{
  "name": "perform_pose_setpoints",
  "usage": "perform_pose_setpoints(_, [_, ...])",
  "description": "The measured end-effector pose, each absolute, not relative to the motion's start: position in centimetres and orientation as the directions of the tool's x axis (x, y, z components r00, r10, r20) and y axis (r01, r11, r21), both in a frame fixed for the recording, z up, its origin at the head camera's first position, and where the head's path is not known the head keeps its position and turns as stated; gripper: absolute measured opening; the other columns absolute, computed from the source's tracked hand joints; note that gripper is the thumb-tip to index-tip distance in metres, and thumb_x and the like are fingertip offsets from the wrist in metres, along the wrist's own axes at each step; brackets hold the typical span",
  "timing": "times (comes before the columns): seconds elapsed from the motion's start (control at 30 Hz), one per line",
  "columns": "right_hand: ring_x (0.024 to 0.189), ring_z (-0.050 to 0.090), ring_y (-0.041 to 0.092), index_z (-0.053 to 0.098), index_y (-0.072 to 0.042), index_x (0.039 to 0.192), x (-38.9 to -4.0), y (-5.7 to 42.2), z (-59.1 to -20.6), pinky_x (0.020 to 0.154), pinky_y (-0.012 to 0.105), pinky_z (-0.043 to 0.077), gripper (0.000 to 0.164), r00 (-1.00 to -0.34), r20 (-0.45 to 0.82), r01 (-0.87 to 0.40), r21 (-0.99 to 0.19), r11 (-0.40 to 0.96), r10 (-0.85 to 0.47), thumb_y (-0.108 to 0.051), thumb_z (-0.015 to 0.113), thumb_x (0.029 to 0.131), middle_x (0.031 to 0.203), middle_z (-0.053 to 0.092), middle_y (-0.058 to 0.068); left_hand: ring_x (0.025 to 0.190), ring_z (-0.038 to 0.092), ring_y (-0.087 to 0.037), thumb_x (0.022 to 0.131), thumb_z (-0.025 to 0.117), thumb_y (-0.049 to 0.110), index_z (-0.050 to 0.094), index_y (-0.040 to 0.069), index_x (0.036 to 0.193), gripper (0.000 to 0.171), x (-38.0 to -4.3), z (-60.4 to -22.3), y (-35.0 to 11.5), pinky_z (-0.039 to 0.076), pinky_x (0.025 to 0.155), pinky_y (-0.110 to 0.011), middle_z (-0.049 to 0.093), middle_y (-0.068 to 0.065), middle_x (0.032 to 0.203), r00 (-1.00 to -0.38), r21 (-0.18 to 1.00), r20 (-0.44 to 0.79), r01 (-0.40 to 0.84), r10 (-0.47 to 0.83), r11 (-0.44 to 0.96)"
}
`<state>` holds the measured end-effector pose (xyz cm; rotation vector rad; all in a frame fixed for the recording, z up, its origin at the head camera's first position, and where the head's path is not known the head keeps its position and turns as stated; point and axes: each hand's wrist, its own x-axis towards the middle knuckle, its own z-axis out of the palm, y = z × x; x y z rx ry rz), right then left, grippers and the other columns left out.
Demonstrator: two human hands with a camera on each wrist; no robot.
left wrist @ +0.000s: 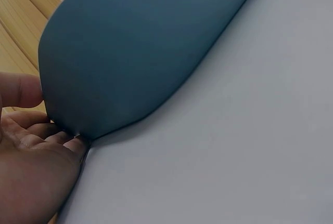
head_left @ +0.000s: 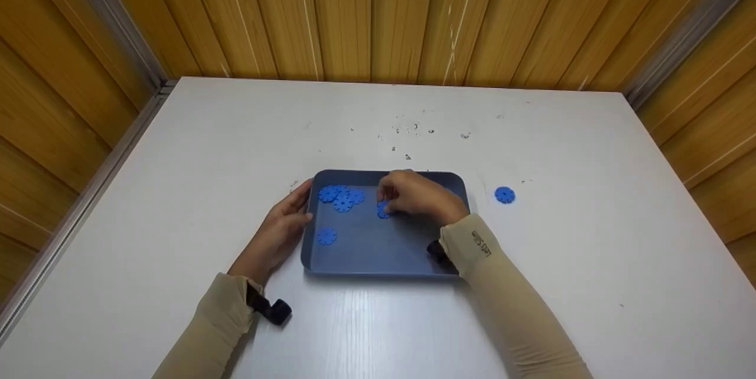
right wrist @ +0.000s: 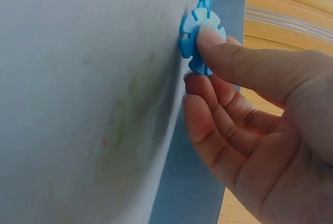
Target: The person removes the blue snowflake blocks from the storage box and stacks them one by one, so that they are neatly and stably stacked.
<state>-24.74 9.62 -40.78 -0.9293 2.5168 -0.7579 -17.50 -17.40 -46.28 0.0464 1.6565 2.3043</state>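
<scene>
Blue disc [right wrist: 193, 29]: in the tray [head_left: 366, 252], probably light, stiff, slightly slick
Right grip [head_left: 413, 193]: thumb and fingers pinch it
Left grip [head_left: 280, 228]: holds the tray's left side
Best hold: likely across its faces

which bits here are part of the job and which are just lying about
Likely the job:
right hand, pinching a notched blue disc
left hand, holding the tray
other blue discs inside it

Seemingly lying about:
lone disc on the table, right of the tray, though it looks alike
</scene>
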Motion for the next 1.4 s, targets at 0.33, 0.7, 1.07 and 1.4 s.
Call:
perform_pose_setpoints(0.33, [0.078, 0.054, 0.015, 0.069, -0.007, 0.092, -24.6, 11.0, -39.7, 0.071, 0.027, 0.046, 0.006, -0.745, -0.156, -0.452, -0.597, 0.663, -0.648, -0.005, 0.068, 0.086, 0.088, 0.066, 0.004, 0.15, 0.006, -0.015, 0.088, 0.043, -0.013, 0.02, 0.012, 0.154, 0.074, -17.7, -46.4, -17.4, 0.007, 0.122, -0.033, 0.012, 0.0, 0.163, -0.953, 0.924, -0.154, -0.233, 0.263, -0.303])
perform_pose_setpoints(0.7, [0.08, 0.058, 0.014, 0.07, -0.008, 0.096, -24.7, 13.4, -38.2, 0.073, 0.03, 0.051, 0.008, -0.781, -0.141, -0.429, -0.587, 0.686, -0.609, -0.01, 0.065, 0.09, 0.094, 0.069, 0.005, 0.15, 0.006, -0.015, 0.088, 0.042, -0.013, 0.02, 0.012, 0.154, 0.074, -17.6, -46.2, -17.5, 0.007, 0.122, -0.034, 0.012, 0.001, 0.163, -0.953, 0.925, -0.154, -0.232, 0.261, -0.302])
perform_pose_setpoints(1.07, [0.085, 0.063, 0.021, 0.071, -0.004, 0.099, -24.7, 16.9, -37.0, 0.069, 0.03, 0.051, 0.012, -0.828, -0.052, -0.409, -0.626, 0.665, -0.558, -0.006, 0.066, 0.088, 0.097, 0.07, 0.01, 0.15, 0.007, -0.016, 0.088, 0.044, -0.011, 0.02, 0.013, 0.154, 0.075, -17.6, -46.3, -17.4, 0.008, 0.122, -0.034, 0.012, 0.001, 0.162, -0.952, 0.925, -0.155, -0.233, 0.264, -0.299])
perform_pose_setpoints(1.4, [0.081, 0.06, 0.019, 0.072, -0.005, 0.101, -24.8, 20.1, -37.3, 0.073, 0.031, 0.051, 0.013, -0.876, -0.026, -0.36, -0.63, 0.688, -0.482, -0.007, 0.065, 0.089, 0.094, 0.069, 0.01, 0.15, 0.008, -0.016, 0.088, 0.044, -0.012, 0.022, 0.012, 0.154, 0.074, -17.6, -46.2, -17.4, 0.009, 0.122, -0.034, 0.014, 0.0, 0.162, -0.955, 0.921, -0.154, -0.232, 0.255, -0.312])
